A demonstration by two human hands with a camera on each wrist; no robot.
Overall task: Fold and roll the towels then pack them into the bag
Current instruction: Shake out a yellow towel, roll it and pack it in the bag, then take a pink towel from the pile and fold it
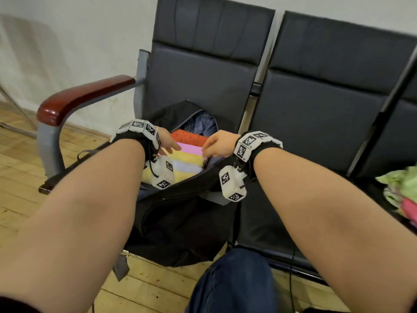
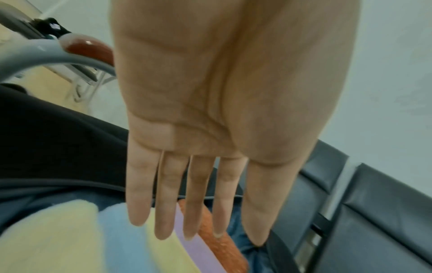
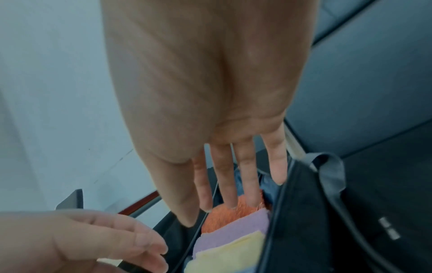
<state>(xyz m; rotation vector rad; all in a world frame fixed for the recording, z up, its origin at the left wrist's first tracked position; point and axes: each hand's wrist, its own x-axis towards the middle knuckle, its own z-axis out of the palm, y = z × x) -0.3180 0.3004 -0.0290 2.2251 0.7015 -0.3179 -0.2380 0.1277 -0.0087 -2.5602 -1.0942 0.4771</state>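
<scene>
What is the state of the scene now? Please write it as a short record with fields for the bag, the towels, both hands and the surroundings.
bag: black bag on the left seat, open at the top
towels in bag: side by side, orange towel farthest, then pink, yellow, pale blue, yellow
left hand: left hand over the towels, fingers straight, holds nothing
right hand: right hand over the bag opening, fingers straight, holds nothing
unpacked: loose towels on the right seat
surroundings: bench with red armrest, wooden floor

The bag mouth gapes upward on the seat, but rolled towels fill most of it side by side; free lining shows only at the far end beyond the orange roll. Both hands, left and right, hover flat over the opening. The armrest bars the left side; the seat to the right lies free up to a towel pile.
</scene>
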